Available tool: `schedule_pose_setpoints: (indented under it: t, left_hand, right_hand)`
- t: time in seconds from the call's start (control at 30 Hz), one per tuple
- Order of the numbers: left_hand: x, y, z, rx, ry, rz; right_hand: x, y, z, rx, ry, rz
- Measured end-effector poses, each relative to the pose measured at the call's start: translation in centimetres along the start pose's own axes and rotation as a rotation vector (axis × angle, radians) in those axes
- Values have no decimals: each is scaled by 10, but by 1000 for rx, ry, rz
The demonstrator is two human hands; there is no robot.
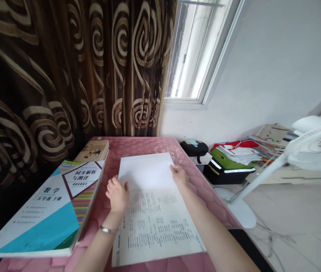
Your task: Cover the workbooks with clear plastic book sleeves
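A large printed paper (160, 223) lies lengthwise before me, its lower part covered in small black text. Its upper part (146, 172) is plain white; I cannot tell if this is a separate sheet or a page of the same piece. My right hand (179, 175) pinches the right edge near the top. Over the left edge is my left hand (118, 194), wearing a silver bracelet (109, 229) at the wrist. Its fingers are loosely bent, with the thumb apart from them, and nothing shows in between.
Left of the paper, a stack of workbooks (44, 211) sits on the pink quilted cover (160, 145), with brown books (93, 150) behind. A dark patterned curtain (115, 68) hangs there. A white fan (265, 177), a green-black box (228, 166) and a black flat object (245, 245) are at right.
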State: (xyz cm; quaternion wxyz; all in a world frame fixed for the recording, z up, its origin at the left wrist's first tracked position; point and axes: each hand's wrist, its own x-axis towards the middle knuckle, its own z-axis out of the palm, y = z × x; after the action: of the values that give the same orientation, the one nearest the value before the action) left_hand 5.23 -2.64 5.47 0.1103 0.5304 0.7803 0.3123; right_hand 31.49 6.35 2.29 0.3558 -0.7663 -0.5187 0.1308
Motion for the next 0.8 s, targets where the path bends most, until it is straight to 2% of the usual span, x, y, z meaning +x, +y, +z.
schedule_pose_setpoints:
  t: [0.03, 0.13, 0.17, 0.23, 0.27, 0.33, 0.4, 0.5, 0.57, 0.63, 0.73, 0.8]
  left_hand:
    - [-18, 0, 1, -4, -25, 92]
    - [-79, -16, 14, 72, -321, 705]
    - [-97, -25, 20, 137, -366, 868]
    - [-120, -43, 31, 285, -356, 1131]
    - [-125, -50, 35, 346, -327, 1200]
    - [-126, -58, 39, 431, -265, 1302]
    - [-121, -57, 37, 477, -225, 1370]
    - [-116, -48, 33, 543, -189, 1466]
    - [-116, -44, 31, 582, -159, 1507]
    - [-121, -49, 34, 582, -89, 1536]
    - [-139, -73, 47, 501, 85, 1571]
    - [-155, -92, 57, 476, 113, 1456]
  right_hand:
    - [6, -5, 4, -35, -7, 20]
    - [15, -17, 15, -144, -33, 82]
    - [16, -20, 16, -179, -43, 94]
    - [11, -26, 16, -241, -45, 83]
    - [6, -30, 15, -267, -35, 49]
    - [-10, -38, 11, -304, -21, -79]
    - [-31, -46, 10, -320, -59, -259]
    - [-66, -53, 17, -351, -242, -618]
    - [-86, -55, 26, -394, -353, -744]
    - [-99, -55, 34, -455, -408, -684]
    - [-107, -53, 41, -530, -456, -525]
    - [-109, -51, 43, -547, -487, -476]
